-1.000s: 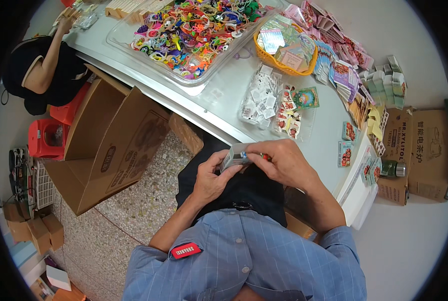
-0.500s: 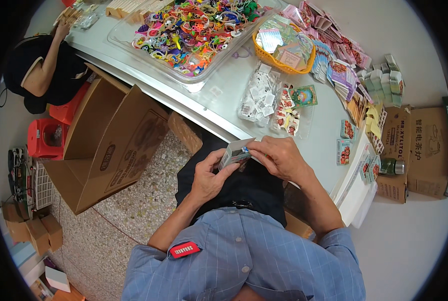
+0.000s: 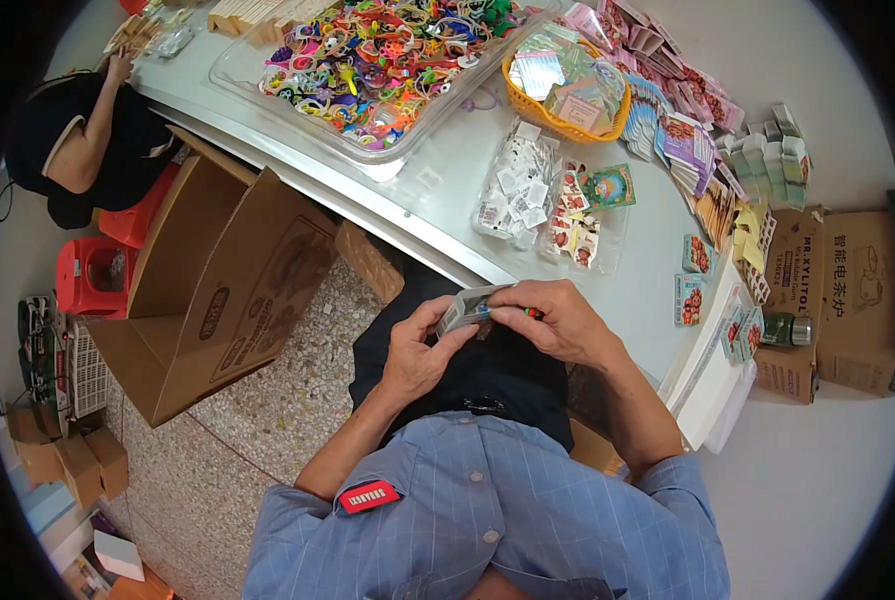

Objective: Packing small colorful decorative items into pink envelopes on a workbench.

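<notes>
Over my lap, beyond the table's front edge, my left hand (image 3: 417, 352) grips a small printed cardboard box (image 3: 460, 312) by its sides. The box is tilted. At its right end, my right hand (image 3: 559, 322) has its thumb and fingers pinched, touching the box's end. A small green and red piece (image 3: 534, 314) peeks out between the right fingers; its kind is too small to tell. What lies inside the box is mostly hidden by the fingers.
A clear plastic tub (image 3: 387, 155) of colourful small bands and trinkets stands on the table (image 3: 437, 200). Nearby are a yellow basket (image 3: 567, 128) of cards, a bag of white tags (image 3: 517, 190), small boxes (image 3: 689, 298) and flat cartons. A large carton (image 3: 217, 300) and a co-worker (image 3: 87, 150) are left.
The flap at the box's open end has folded down under my right fingers. My right hand has shifted slightly, and the green and red piece now shows between its fingers.
</notes>
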Motion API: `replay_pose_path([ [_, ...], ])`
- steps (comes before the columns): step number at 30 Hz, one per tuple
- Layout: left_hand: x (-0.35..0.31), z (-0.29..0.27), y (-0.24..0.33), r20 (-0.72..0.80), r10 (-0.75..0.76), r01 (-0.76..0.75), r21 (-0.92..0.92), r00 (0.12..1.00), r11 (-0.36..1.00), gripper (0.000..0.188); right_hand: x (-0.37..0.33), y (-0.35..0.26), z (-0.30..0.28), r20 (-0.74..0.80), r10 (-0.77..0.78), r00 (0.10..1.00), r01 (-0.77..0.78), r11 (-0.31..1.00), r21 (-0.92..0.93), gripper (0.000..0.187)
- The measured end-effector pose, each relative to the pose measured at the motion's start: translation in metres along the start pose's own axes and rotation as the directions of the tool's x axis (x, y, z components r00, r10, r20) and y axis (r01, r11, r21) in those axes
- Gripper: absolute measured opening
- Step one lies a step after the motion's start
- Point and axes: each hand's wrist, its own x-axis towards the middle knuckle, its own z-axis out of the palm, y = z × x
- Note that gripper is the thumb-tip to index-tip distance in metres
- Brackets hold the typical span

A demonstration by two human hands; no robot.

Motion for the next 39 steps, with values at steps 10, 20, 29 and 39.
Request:
replay_pose_path([
  [10,0.003,0.003,-0.001,-0.011,-0.029,0.029,-0.012,1.0,1.0,0.039,0.0,-0.039,-0.007,-0.066,0.33,0.942,-0.329,0.944,0.036,0.028],
  [20,0.004,0.006,-0.004,0.07,-0.086,0.09,-0.052,0.994,0.995,0.039,0.002,-0.031,-0.006,-0.03,-0.194,0.981,0.17,0.916,-0.363,0.029],
  [29,0.003,0.006,-0.004,0.088,-0.08,0.087,-0.075,0.993,0.993,0.039,-0.001,-0.029,-0.001,-0.146,-0.189,0.971,0.156,0.964,-0.214,0.028],
  [39,-0.007,-0.017,0.003,0.073,-0.123,0.129,-0.094,0.99,0.987,0.036,-0.024,0.018,0.035,-0.034,0.412,0.911,-0.272,0.659,0.702,0.027],
])
